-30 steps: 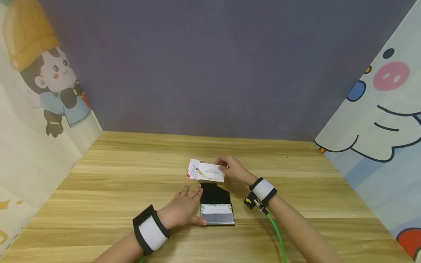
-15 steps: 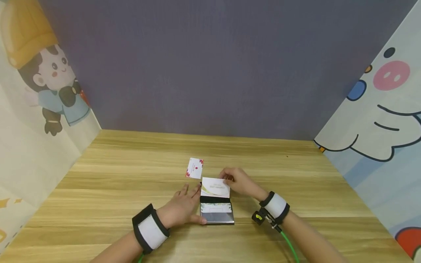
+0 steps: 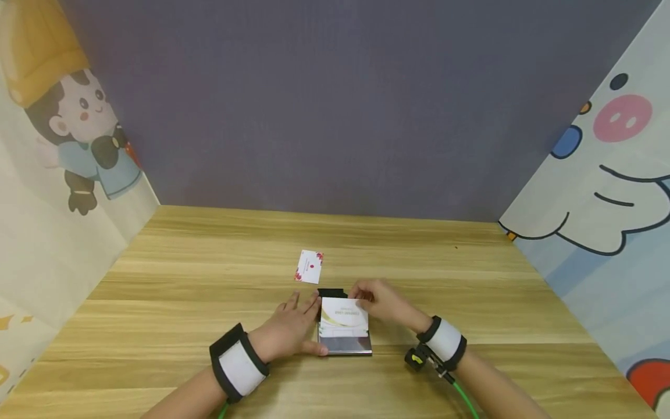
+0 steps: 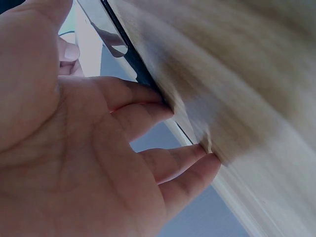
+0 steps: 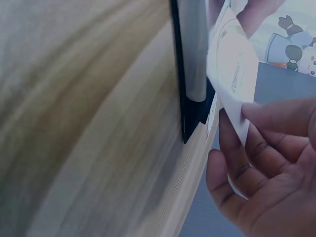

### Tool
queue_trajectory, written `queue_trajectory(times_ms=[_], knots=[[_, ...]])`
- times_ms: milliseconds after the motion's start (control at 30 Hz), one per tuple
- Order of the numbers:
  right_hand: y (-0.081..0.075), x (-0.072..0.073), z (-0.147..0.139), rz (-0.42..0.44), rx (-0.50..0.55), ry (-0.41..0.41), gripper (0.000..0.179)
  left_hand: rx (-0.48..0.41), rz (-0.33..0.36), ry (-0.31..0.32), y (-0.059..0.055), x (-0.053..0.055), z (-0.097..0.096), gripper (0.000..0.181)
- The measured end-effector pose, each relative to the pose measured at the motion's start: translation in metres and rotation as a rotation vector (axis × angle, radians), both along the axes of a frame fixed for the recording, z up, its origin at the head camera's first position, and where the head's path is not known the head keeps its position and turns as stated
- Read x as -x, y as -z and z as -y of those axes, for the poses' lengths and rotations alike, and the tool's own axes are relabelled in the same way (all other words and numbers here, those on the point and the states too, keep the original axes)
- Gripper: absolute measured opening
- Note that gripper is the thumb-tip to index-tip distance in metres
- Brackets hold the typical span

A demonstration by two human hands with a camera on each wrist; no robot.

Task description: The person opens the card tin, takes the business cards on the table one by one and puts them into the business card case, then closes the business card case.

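A card case [image 3: 345, 346] lies opened out on the table, silver at the near part, with its black flap [image 3: 331, 293] folded back. My right hand [image 3: 384, 302] pinches a white business card [image 3: 342, 314] between thumb and fingers at its right corner. The card has a gold swoosh and slants over the case, its near edge at the silver pocket. In the right wrist view the thumb presses the card [image 5: 234, 69] against the fingers. My left hand [image 3: 290, 329] rests spread along the case's left side, thumb at the near left corner, fingertips [image 4: 212, 160] down on the table.
Another business card [image 3: 309, 267], white with red flowers, lies on the wooden table [image 3: 209, 262] behind the case. A dark grey panel [image 3: 335, 116] stands at the back, with cartoon-printed walls on both sides. A green cable [image 3: 466, 398] trails from the right wrist.
My right hand has brought the gold-swoosh card from beside the red-flowered card toward me, over the flap and down to the silver pocket. The left hand has stayed at the case.
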State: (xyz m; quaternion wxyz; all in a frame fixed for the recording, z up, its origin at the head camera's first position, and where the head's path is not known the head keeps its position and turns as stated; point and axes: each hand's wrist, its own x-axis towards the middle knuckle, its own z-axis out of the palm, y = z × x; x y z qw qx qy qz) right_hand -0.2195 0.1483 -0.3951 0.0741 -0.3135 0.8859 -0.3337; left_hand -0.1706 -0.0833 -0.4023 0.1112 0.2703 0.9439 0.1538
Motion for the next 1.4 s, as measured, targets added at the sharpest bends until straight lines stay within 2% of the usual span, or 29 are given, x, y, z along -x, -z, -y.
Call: queue_trajectory(times_ms=[267,533,767,1000,1200,1400], knots=[[0.002,-0.006,0.0,0.058,-0.028,-0.025,0.013,0.01,0.002,-0.001,0.0,0.0,0.0,0.098],[0.002,-0.009,0.0,0.069,-0.054,-0.071,0.016,0.016,-0.002,0.002,-0.001,0.0,-0.001,0.097],[0.001,-0.013,0.001,0.037,-0.112,-0.126,0.017,0.02,-0.008,0.008,-0.001,0.0,0.0,0.097],[0.0,-0.013,0.003,0.102,-0.115,-0.156,0.02,0.028,-0.013,0.008,-0.003,-0.001,0.0,0.096],[-0.003,-0.008,0.005,0.106,-0.131,-0.208,0.016,0.032,-0.008,0.009,-0.004,0.0,0.0,0.097],[-0.008,0.016,0.015,-0.011,-0.083,-0.243,0.02,0.032,-0.012,0.011,-0.004,-0.001,0.0,0.097]])
